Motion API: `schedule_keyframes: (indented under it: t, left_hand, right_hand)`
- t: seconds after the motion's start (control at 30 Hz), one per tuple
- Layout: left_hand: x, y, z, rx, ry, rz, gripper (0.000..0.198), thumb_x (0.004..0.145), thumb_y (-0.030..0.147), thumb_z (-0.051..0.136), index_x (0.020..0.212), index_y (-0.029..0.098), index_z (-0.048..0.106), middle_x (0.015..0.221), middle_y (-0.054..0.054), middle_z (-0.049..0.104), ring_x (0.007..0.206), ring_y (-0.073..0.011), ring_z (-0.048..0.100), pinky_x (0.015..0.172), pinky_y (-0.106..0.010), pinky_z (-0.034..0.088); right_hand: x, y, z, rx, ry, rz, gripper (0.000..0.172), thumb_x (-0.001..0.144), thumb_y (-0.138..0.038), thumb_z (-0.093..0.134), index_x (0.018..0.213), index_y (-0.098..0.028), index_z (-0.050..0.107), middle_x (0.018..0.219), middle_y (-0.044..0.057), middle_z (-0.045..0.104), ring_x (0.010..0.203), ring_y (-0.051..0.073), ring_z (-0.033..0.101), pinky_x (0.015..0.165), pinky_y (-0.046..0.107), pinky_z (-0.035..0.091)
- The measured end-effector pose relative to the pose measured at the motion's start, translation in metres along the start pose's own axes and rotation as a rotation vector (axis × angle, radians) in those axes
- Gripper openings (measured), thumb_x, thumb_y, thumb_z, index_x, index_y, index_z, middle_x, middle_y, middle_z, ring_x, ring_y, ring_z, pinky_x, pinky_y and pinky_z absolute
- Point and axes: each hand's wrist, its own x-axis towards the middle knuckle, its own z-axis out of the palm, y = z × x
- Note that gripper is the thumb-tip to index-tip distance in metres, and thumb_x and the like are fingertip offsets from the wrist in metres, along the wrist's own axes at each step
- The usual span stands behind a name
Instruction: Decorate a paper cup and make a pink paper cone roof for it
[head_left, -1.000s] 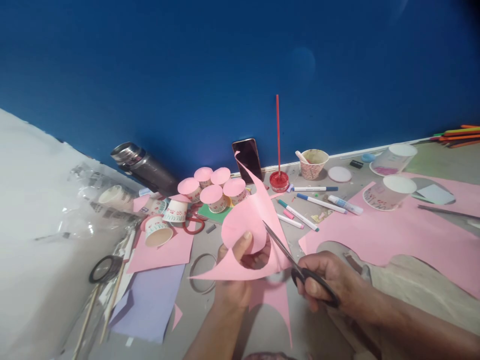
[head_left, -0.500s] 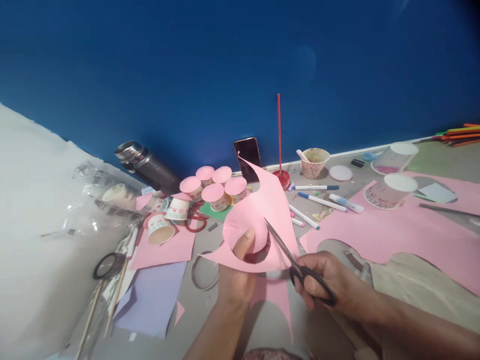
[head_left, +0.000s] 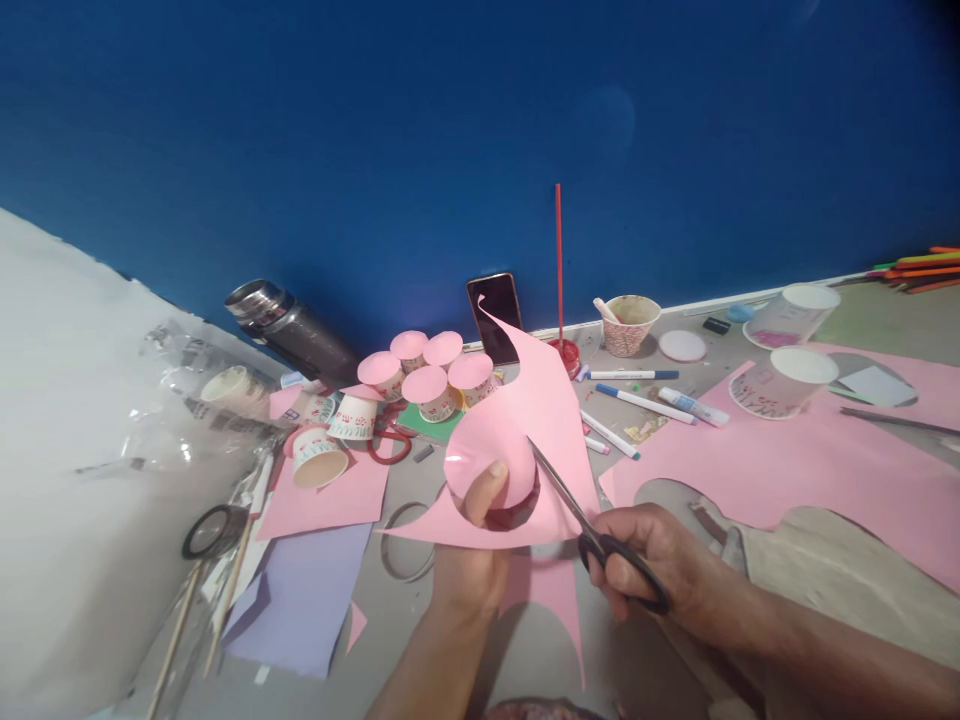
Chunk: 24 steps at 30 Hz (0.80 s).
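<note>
Pink paper (head_left: 555, 410) is held up over a cluttered worktop (head_left: 390, 640) between a person's two bare hands, the step under way being, to judge by the cut edge, the trimming of a disc (head_left: 484, 440) from the sheet. The left hand (head_left: 486, 492) pinches the disc, thumb laid over its lower part, fingers mostly hidden beneath. The right hand (head_left: 664, 550) is closed around the black handles of the scissors (head_left: 565, 490); whether the blades are parted is too fine to tell. A gap separates disc from sheet near the left thumb, while the upper right side, just past the blade tips, appears joined. That remaining curve would seem to call for short bites from the right hand as the left turns the paper.

The scissors' long axis slants from the right hand away and leftward, tips pointing at the disc's edge. The sheet bends around the disc like a crescent, one horn pointing away past the left hand toward a phone (head_left: 495, 315), the other leftward, across the left wrist. Beyond the left hand, paper cups (head_left: 436, 408) stand under pink rounds (head_left: 425, 384); beyond the right lie markers (head_left: 646, 405).
</note>
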Motion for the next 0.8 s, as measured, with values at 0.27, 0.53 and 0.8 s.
schedule_keyframes:
  t: [0.27,0.53,0.8]
  left_hand:
    - [0.001,-0.0005,-0.0022,-0.005,-0.016,-0.028,0.038,0.07,0.015,0.084,0.108,0.019,0.079,0.103,-0.006,0.083,0.105,-0.0309,0.077,0.095,-0.039,0.061]
    - [0.0015,0.0005,-0.0041,0.012,-0.043,-0.057,0.038,0.072,0.023,0.086,0.109,0.02,0.079,0.098,-0.006,0.082,0.097,-0.0297,0.078,0.088,-0.04,0.063]
    - [0.0014,0.0028,-0.0012,-0.013,-0.006,-0.096,0.041,0.063,0.024,0.092,0.103,0.021,0.08,0.092,-0.007,0.082,0.089,-0.0301,0.079,0.084,-0.043,0.065]
  right_hand:
    - [-0.0004,0.0007,-0.0015,-0.016,0.001,-0.009,0.043,0.079,-0.057,0.072,0.068,-0.017,0.063,0.058,0.001,0.061,0.054,0.011,0.041,0.05,0.024,0.027]
    - [0.0005,-0.0056,0.0005,-0.021,0.013,0.025,0.04,0.076,-0.055,0.071,0.067,-0.018,0.058,0.057,0.001,0.059,0.055,0.011,0.04,0.051,0.024,0.025]
    - [-0.0008,-0.0031,-0.0019,-0.066,0.014,-0.006,0.048,0.079,-0.062,0.07,0.065,-0.016,0.063,0.056,0.001,0.058,0.053,0.01,0.041,0.049,0.023,0.028]
